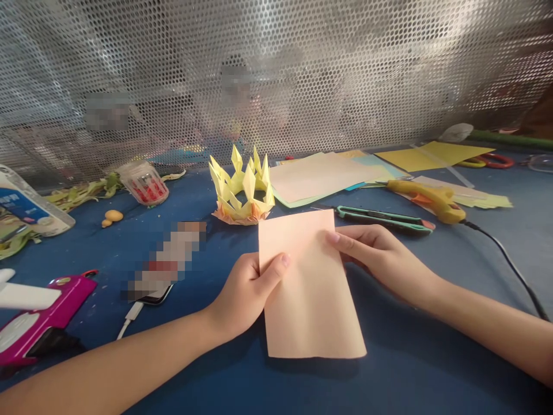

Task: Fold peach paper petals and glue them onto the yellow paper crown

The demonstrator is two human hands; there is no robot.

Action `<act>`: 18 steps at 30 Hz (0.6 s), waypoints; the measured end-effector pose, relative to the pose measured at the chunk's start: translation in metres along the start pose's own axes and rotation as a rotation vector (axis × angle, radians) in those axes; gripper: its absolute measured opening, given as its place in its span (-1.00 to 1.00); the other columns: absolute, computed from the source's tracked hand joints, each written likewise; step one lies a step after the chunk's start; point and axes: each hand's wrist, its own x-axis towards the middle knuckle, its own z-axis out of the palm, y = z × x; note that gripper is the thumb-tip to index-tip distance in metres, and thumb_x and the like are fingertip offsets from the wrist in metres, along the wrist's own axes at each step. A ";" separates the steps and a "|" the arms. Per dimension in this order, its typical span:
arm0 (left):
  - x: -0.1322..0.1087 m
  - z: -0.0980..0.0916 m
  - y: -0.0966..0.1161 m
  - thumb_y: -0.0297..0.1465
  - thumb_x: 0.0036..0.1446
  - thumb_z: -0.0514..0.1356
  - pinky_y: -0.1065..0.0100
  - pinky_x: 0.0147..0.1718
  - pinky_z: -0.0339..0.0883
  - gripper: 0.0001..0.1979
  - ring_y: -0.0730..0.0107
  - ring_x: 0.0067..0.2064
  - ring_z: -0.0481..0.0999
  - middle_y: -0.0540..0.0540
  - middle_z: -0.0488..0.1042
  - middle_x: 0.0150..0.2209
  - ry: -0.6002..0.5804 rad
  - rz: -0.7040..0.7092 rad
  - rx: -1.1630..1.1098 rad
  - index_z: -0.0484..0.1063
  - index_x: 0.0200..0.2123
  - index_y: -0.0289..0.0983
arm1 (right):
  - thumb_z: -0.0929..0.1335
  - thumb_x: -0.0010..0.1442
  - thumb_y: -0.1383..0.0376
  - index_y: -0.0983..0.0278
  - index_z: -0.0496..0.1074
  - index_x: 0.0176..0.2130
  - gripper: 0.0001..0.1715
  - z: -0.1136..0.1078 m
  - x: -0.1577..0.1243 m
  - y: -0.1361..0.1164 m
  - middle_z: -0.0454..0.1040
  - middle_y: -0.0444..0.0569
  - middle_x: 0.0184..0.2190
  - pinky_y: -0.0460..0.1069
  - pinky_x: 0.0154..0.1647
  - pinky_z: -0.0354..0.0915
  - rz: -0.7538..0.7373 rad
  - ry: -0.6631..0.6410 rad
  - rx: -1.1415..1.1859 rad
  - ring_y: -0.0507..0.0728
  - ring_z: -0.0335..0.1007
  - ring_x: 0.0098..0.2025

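A pale peach sheet of paper (313,300) is held up over the blue table, its lower edge toward me. My left hand (248,291) grips its left side, thumb on top and fingers behind. At the upper right edge, my right hand (375,253) pinches the paper between thumb and fingers. Just beyond the sheet stands a folded paper crown (242,187), yellow with an orange base. A green utility knife (382,218) lies close behind my right hand.
At the right lies a yellow glue gun (432,199) with a black cord. Behind are stacked paper sheets (319,173) and red-handled scissors (501,159). To the left are a charging phone (162,295), a clear jar (144,181) and a magenta device (64,305). Perforated metal (302,75) walls the back.
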 end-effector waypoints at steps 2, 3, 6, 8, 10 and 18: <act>0.000 0.000 0.000 -0.05 0.31 0.14 0.37 -0.28 0.40 -0.55 0.23 -0.27 0.54 -0.10 0.57 -0.38 0.017 -0.003 0.015 0.47 -0.45 -0.28 | 0.42 0.15 -0.17 0.27 0.49 -0.49 -0.43 -0.001 0.000 0.001 0.44 -0.08 -0.54 0.00 -0.34 0.32 0.006 -0.014 -0.014 0.08 0.32 -0.45; -0.001 0.000 0.000 -0.05 0.31 0.14 0.37 -0.29 0.40 -0.54 0.22 -0.28 0.54 -0.11 0.57 -0.38 0.016 -0.003 0.015 0.46 -0.45 -0.28 | 0.43 0.14 -0.16 0.28 0.51 -0.48 -0.44 -0.001 0.000 0.001 0.45 -0.07 -0.53 0.00 -0.33 0.32 -0.005 -0.009 -0.030 0.08 0.33 -0.44; -0.001 0.000 0.000 -0.05 0.31 0.14 0.36 -0.29 0.41 -0.56 0.22 -0.28 0.55 -0.11 0.58 -0.36 0.005 0.001 0.000 0.48 -0.42 -0.28 | 0.44 0.13 -0.16 0.29 0.54 -0.45 -0.44 -0.002 0.000 0.003 0.50 -0.05 -0.50 0.00 -0.32 0.34 -0.023 0.006 -0.052 0.10 0.37 -0.42; -0.001 0.000 0.000 -0.06 0.30 0.15 0.38 -0.30 0.40 -0.58 0.23 -0.27 0.55 -0.10 0.58 -0.36 0.022 0.007 0.000 0.48 -0.41 -0.28 | 0.43 0.14 -0.17 0.29 0.54 -0.46 -0.43 -0.003 0.001 0.004 0.51 -0.04 -0.51 0.02 -0.29 0.37 -0.002 -0.014 -0.033 0.12 0.41 -0.41; -0.001 0.001 -0.001 -0.06 0.31 0.15 0.39 -0.32 0.39 -0.57 0.24 -0.28 0.54 -0.08 0.57 -0.38 0.055 0.010 -0.005 0.46 -0.44 -0.27 | 0.41 0.15 -0.19 0.29 0.55 -0.45 -0.41 -0.004 0.002 0.005 0.52 -0.03 -0.50 0.04 -0.26 0.40 0.036 -0.057 -0.010 0.14 0.44 -0.38; 0.000 0.003 0.000 -0.10 0.33 0.15 0.42 -0.35 0.39 -0.61 0.27 -0.30 0.57 -0.08 0.61 -0.38 0.054 0.041 -0.092 0.50 -0.40 -0.26 | 0.42 0.13 -0.19 0.27 0.59 -0.42 -0.42 -0.005 0.002 0.004 0.55 -0.01 -0.50 0.08 -0.22 0.43 0.025 -0.072 -0.068 0.20 0.48 -0.36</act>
